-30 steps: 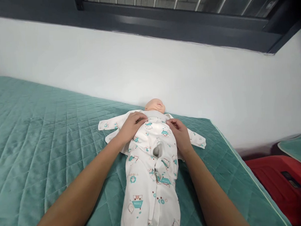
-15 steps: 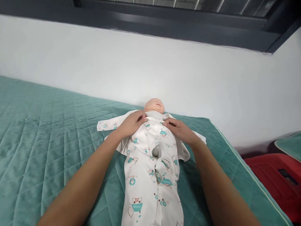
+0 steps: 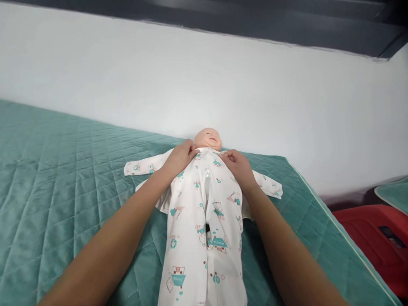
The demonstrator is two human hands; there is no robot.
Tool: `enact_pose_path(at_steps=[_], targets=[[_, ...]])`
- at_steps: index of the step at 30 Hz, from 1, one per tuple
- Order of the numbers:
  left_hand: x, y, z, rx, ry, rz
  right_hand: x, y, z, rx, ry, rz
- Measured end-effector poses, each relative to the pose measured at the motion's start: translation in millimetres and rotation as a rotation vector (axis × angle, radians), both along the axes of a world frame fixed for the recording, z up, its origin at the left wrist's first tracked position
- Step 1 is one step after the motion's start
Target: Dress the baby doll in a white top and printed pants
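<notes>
A baby doll point(image 3: 208, 137) lies on its back, its bare head near the wall. White printed trousers point(image 3: 189, 220) are spread over its body, their top edge just below the chin and the legs reaching toward me. Under them lies a white printed top point(image 3: 269, 185) with its sleeves out to both sides. My left hand point(image 3: 183, 156) pinches the left upper corner of the trousers beside the doll's neck. My right hand point(image 3: 237, 166) has its fingers closed on the right upper corner.
The doll lies on a green quilted cover point(image 3: 74, 184) against a white wall point(image 3: 138, 84). Beyond the cover's right edge stands a red plastic object point(image 3: 371, 241), with another green cloth point(image 3: 399, 195) above it. A dark frame point(image 3: 219, 18) runs along the top.
Both hands have moved slightly up toward the doll's chin, pulling the trousers higher and straighter. The gap between the trouser legs looks longer and narrower. The camera view has tilted down a little.
</notes>
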State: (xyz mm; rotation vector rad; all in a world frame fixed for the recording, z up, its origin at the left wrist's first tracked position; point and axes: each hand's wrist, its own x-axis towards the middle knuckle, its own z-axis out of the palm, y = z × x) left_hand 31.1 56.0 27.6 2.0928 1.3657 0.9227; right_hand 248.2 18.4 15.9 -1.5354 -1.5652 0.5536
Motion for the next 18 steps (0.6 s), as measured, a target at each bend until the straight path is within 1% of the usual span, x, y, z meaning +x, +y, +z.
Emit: enact_pose_path(at_steps=[3, 5, 6, 8, 11, 12, 14, 18], targets=[[-3, -4, -3.8, 0.082, 0.104, -0.019, 6, -4, -1.9, 0.125, -0.116, 0.003], [-6, -5, -6.2, 0.179, 0.169, -0.014, 9, -4, -2.9, 0.219, -0.183, 0.053], [-8, -6, -7.2, 0.223, 0.195, -0.012, 11, -4, -3.1, 0.239, -0.199, 0.083], [-12, -7, -8.4, 0.266, 0.221, -0.021, 13, -4, -2.5, 0.2, -0.203, 0.147], [-15, -7, -8.5, 0.211, 0.217, -0.031, 16, -6, 0.4, 0.065, -0.179, 0.213], [-16, -6, -8.4, 0.185, 0.215, -0.02, 17, -7, 1.4, 0.035, -0.179, 0.211], [-15, -3, -8.3, 0.15, 0.225, 0.018, 19, -5, 2.5, 0.012, -0.207, 0.154], [-13, 9, -11.5, 0.13, 0.254, 0.12, 20, 6, -0.1, 0.045, -0.284, 0.0]])
